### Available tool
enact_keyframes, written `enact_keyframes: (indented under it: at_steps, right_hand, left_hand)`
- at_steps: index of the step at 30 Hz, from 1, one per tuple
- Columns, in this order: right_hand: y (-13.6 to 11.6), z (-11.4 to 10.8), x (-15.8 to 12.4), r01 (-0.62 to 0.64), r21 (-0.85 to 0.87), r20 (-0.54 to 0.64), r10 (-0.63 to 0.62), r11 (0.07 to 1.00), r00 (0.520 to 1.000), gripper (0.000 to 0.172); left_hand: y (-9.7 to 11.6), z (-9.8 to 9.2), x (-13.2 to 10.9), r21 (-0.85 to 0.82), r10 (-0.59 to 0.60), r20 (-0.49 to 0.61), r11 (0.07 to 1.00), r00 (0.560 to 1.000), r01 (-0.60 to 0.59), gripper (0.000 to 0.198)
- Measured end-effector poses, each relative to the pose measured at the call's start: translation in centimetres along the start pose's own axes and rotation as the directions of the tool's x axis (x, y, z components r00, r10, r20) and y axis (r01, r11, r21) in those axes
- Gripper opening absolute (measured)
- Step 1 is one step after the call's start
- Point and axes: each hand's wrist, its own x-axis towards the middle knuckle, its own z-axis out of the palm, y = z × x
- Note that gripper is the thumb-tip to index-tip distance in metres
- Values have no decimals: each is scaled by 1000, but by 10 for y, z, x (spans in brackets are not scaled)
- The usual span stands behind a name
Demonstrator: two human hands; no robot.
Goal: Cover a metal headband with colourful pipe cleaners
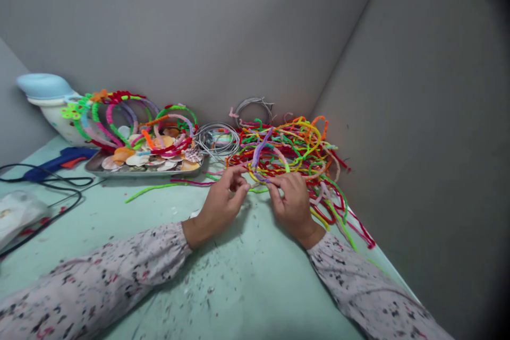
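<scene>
No legible text, label, brand, number or sign anywhere.

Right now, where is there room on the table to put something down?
The table is bare between the left sleeve and right sleeve. Another free patch lies between the black cable and the left hand. Crowded along the wall: the tray of shells and the fuzzy wire pile, which the right hand pinches too.

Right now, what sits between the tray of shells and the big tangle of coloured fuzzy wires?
In the head view, coils of bare grey wire lie on the table between the tray and the tangle.
</scene>
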Motion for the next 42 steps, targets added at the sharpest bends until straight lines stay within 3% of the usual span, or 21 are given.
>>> enact_keyframes:
  at_steps: [4, 8, 15, 18, 22, 25, 29, 32, 37, 42]
  right_hand:
    - [-3, 1, -1, 51, 46, 49, -53, 998, 997, 8]
    - [-4, 1, -3, 52, 59, 66, -56, 997, 996, 9]
    - [-3, 0, -2, -16, 55, 41, 13, 998, 999, 7]
    - [-2, -1, -2, -40, 57, 34, 38, 998, 999, 6]
    - [-3, -1, -1, -34, 77, 30, 31, 996, 999, 6]
    - [-4, -2, -1, -12, 110, 33, 9, 994, 999, 6]
    - [-5, -3, -1, 1, 134, 49, -7, 991, 999, 8]
    - [-5, -4, -2, 17, 154, 77, -29, 988, 997, 9]
    - [-6, -4, -4, 36, 182, 119, -59, 983, 991, 10]
    - [-6, -3, -3, 51, 191, 137, -78, 980, 988, 9]
  left_hand:
    - [-10, -1, 10, -339, -143, 116, 924, 983, 174, 36]
    - [-16, -1, 14, -390, -197, 150, 889, 969, 241, 16]
    - [-10, 0, 7, -436, -186, 196, 863, 963, 256, 12]
    - [-9, 0, 6, -342, -129, 172, 922, 977, 182, 16]
    - [-11, -3, 5, -34, 86, 7, 996, 996, -86, 24]
    - [-9, -8, 7, 196, 307, -60, 937, 950, -290, 25]
    - [-5, -13, 10, 340, 475, 57, 818, 878, -464, 25]
    - [-4, -14, 11, 419, 499, 104, 762, 860, -493, 21]
    - [-4, -15, 10, 512, 520, 90, 708, 850, -487, 14]
    - [-6, -17, 12, 535, 528, 128, 676, 840, -506, 13]
